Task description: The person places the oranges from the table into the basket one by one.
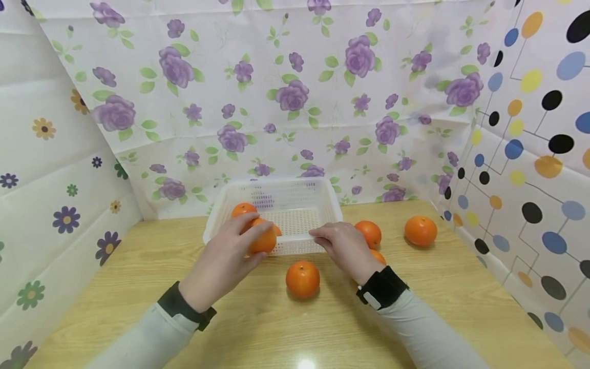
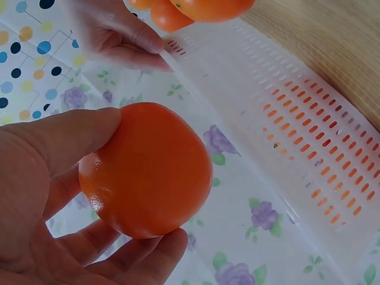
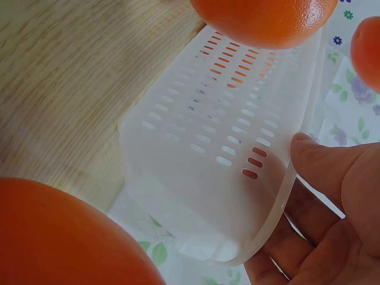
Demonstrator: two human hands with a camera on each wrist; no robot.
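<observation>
My left hand [image 1: 226, 253] holds an orange [image 1: 265, 241] over the front left part of the white plastic basket [image 1: 295, 247]. In the left wrist view, thumb and fingertips curl round this smooth orange fruit [image 2: 148, 172]. Behind it, another orange [image 1: 243, 209] lies inside the basket at the left, and a sliver of one more shows beside the held fruit. My right hand [image 1: 348, 246] pinches the basket's front rim near its right corner. Seen from the right wrist, the thumb is on one side of the slotted wall [image 3: 196, 148] and the fingers on the other.
One orange [image 1: 302, 280] sits on the wooden table in front of the basket. To the right are an orange [image 1: 369, 234] beside my right hand, one partly hidden by that wrist [image 1: 379, 256], and another farther right [image 1: 421, 231]. Patterned cloth [image 1: 295, 128] hangs behind and at both sides.
</observation>
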